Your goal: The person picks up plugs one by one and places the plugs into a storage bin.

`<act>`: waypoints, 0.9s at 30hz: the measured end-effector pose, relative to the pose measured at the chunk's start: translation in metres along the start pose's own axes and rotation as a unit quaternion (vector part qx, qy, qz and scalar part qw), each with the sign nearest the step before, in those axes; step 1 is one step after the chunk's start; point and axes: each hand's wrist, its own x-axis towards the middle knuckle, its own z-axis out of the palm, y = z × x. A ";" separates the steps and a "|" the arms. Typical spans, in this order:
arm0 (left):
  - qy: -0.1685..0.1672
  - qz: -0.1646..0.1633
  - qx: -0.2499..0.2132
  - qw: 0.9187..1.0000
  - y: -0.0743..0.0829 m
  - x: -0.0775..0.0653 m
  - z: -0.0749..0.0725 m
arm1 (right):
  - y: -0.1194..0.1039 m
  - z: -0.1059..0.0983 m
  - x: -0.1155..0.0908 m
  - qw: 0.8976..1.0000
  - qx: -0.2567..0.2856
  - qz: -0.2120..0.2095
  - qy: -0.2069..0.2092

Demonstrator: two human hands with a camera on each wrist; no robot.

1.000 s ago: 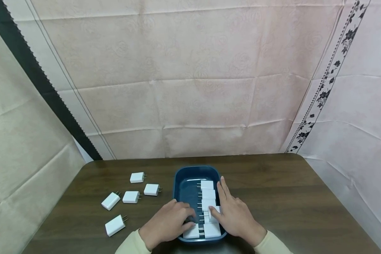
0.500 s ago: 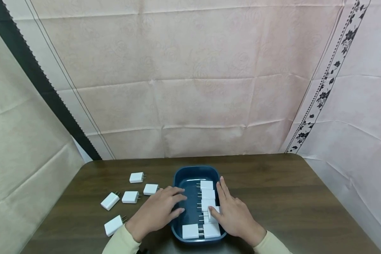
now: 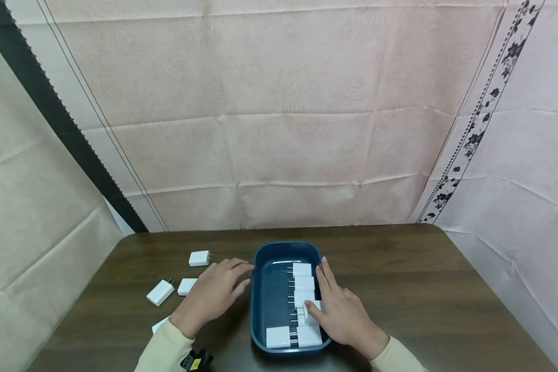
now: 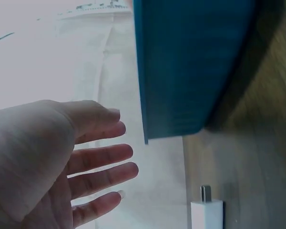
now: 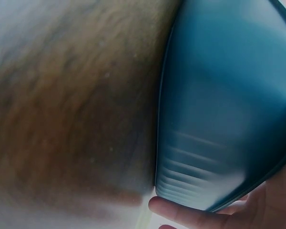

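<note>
My left hand (image 3: 216,292) hovers just left of the blue plastic tray (image 3: 263,289), fingers spread and holding nothing; in the left wrist view its palm and loose fingers (image 4: 102,179) show beside the tray's outer wall (image 4: 186,71). My right hand (image 3: 341,312) holds the tray's right side, thumb over the rim by a white charger plug, other fingers along the outer wall. In the tray, white plugs (image 3: 304,283) line the right side, prongs pointing left. Another plug (image 3: 278,337) lies at the near left, its prongs facing that row.
Left of the tray on the brown wooden table (image 3: 400,289) lie loose white plugs: one (image 3: 199,258) at the back, one (image 3: 160,293) farther left, and others partly covered by my left hand and sleeve. Pale cloth (image 3: 297,155) hangs behind the table.
My left hand has left the near-left plug in the tray and moved left and back, out over the loose plugs, its fingers loosening. My right hand stays at the tray's right side.
</note>
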 end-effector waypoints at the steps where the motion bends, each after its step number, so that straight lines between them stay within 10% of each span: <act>1: 0.003 -0.002 0.004 1.000 -0.002 0.000 0.001 | 0.000 0.000 0.000 1.000 0.001 -0.001 0.001; 27: -0.025 -0.071 0.034 0.997 -0.045 0.002 0.025 | 0.000 -0.001 0.000 1.000 0.005 0.002 -0.007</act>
